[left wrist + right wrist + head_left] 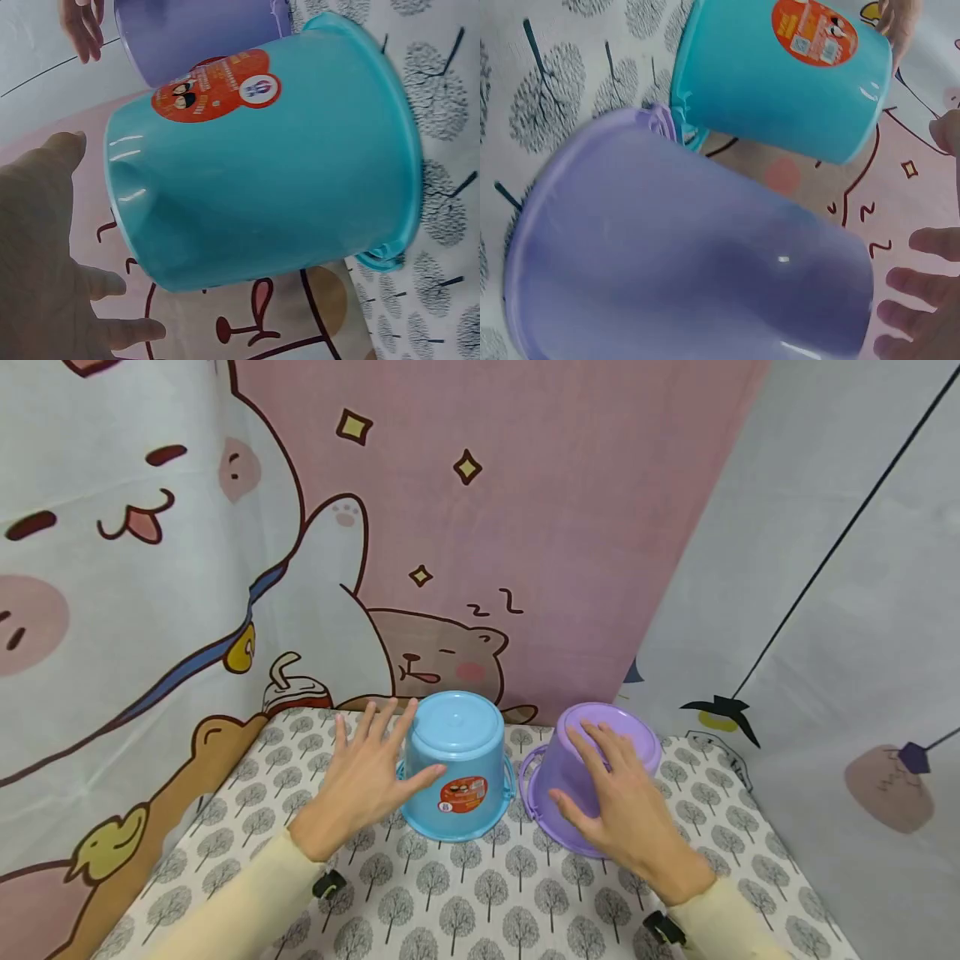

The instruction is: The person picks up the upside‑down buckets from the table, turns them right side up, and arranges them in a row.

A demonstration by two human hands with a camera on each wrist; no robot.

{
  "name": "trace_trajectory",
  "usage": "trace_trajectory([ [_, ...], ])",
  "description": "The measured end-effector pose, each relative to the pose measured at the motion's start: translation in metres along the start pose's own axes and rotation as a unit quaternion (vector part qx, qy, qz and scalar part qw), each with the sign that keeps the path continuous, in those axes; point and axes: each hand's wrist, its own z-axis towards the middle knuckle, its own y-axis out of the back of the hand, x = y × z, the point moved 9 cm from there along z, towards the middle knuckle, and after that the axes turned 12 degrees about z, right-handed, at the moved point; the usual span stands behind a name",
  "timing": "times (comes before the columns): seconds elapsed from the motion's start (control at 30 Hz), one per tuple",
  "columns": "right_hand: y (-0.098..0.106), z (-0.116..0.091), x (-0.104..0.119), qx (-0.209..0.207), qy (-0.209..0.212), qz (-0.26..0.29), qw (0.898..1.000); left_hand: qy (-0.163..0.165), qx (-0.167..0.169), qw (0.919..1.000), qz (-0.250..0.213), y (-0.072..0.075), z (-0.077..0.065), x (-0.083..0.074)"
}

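A light blue bucket (471, 747) with a red label (462, 794) stands upside down on the tablecloth. To its right is a purple bucket (558, 768), also bottom up. My left hand (363, 781) is spread at the blue bucket's left side, its thumb in front of the wall. In the left wrist view, a gap shows between the fingers and the blue bucket (262, 187). My right hand (630, 810), fingers spread, hovers over the purple bucket's near right side. In the right wrist view its fingertips lie close to the base of the purple bucket (667, 255).
The table carries a white tablecloth (457, 910) with grey trees printed on it. Behind hangs a pink and white cartoon backdrop (570, 527), close past the buckets. Both bucket handles hang low by the rims, the purple handle (528, 772) facing the blue bucket.
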Motion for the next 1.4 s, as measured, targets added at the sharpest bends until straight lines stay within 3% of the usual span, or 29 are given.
trace_trajectory([
  [0.27,-0.023,-0.010,0.019,0.017,0.044,0.036,0.998,0.010,0.007,0.9998,-0.014,-0.015,-0.015,0.014],
  [0.5,-0.047,-0.024,0.029,0.040,0.052,0.034,0.997,0.003,0.008,0.9995,-0.029,-0.030,-0.021,0.023],
  [0.73,-0.077,-0.039,0.024,0.102,0.000,0.048,0.994,-0.013,0.017,0.9994,-0.026,-0.046,-0.029,0.025],
  [1.03,-0.103,-0.041,0.009,0.135,-0.033,0.049,0.989,-0.025,0.065,0.9970,-0.033,-0.069,-0.035,0.032],
  [1.4,-0.135,-0.042,-0.001,0.212,-0.098,0.076,0.969,-0.043,0.130,0.9893,-0.049,-0.100,-0.036,0.040],
])
